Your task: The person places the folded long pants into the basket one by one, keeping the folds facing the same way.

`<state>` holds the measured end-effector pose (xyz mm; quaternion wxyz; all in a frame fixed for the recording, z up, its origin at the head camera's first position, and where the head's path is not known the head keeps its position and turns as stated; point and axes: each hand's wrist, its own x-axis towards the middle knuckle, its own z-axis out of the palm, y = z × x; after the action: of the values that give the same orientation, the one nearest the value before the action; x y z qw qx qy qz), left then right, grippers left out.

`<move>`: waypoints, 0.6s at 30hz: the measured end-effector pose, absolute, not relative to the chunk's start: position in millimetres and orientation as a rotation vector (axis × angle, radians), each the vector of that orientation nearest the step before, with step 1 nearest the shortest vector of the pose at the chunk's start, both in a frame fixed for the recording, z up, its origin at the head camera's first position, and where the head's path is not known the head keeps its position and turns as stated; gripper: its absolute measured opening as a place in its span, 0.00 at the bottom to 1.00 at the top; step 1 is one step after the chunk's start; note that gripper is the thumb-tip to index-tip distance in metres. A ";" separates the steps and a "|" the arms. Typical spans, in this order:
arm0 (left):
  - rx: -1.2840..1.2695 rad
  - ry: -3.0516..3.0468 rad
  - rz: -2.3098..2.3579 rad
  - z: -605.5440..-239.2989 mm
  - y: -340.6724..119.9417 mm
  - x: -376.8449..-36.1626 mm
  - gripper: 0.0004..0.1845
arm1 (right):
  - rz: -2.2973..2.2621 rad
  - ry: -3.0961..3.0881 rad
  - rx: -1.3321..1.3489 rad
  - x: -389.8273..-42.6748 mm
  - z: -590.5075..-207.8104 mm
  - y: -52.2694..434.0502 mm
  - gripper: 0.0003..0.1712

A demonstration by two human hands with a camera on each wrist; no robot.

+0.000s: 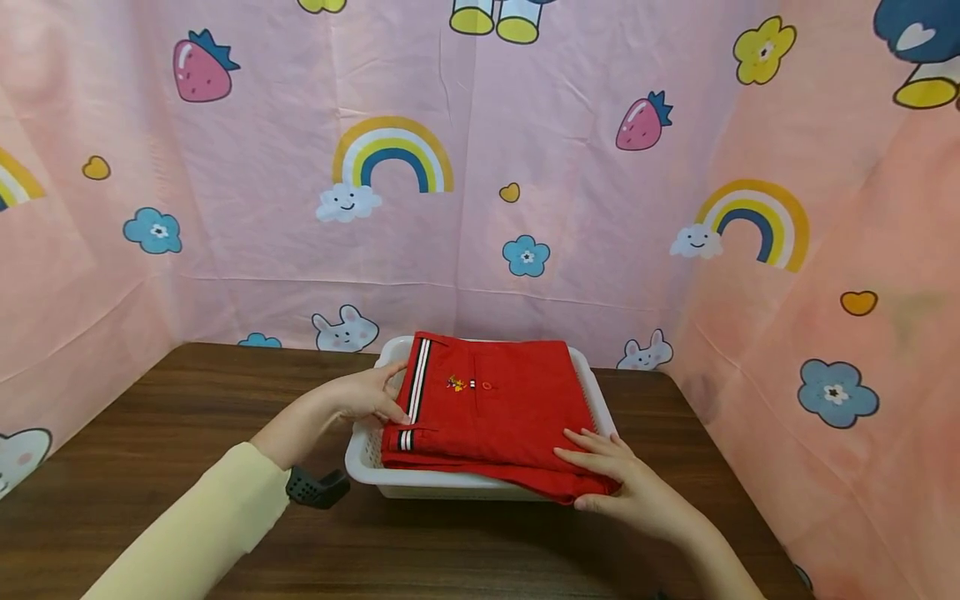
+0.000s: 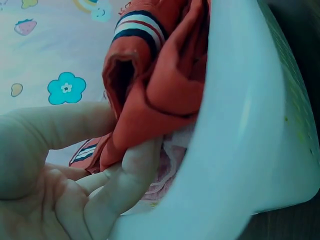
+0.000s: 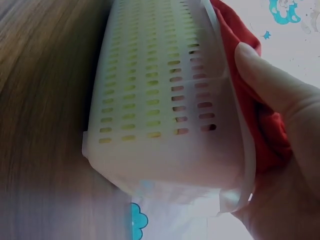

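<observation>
Folded red pants (image 1: 525, 400) lie on top of a white plastic basket (image 1: 367, 477), with a black-and-white striped band, a small embroidered figure and a button showing. At their striped left edge, my left hand (image 1: 367, 393) pinches the fabric. The left wrist view shows thumb and fingers on either side of the layered red cloth (image 2: 160, 95). My right hand (image 1: 626, 479) rests on the front right corner of the pants, fingers spread over the top and thumb at the front edge. In the right wrist view, the right thumb (image 3: 267, 75) presses red cloth beside the basket's rim.
Under the pants, some pinkish cloth (image 2: 167, 172) shows inside the basket. The basket stands on a dark wooden table (image 1: 247, 400). A pink printed cloth (image 1: 465, 300) hangs behind and along both sides. A black wristband (image 1: 318, 489) is at my left sleeve.
</observation>
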<state>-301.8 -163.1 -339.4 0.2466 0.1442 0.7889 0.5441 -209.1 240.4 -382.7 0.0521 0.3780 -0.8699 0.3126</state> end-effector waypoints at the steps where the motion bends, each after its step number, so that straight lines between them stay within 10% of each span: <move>1: 0.389 2.155 1.486 -339.4 -163.3 -301.8 0.56 | 0.952 -2.647 1.143 -208.6 -382.7 239.5 0.34; 18: 0.355 2.182 1.513 -338.5 -164.0 -297.3 0.55 | 0.958 -2.670 1.153 -204.6 -379.7 237.7 0.35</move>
<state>-297.3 -164.0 -338.5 0.2294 0.1290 0.7928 0.5498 -204.6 237.7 -379.7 0.0397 0.3761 -0.8714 0.3126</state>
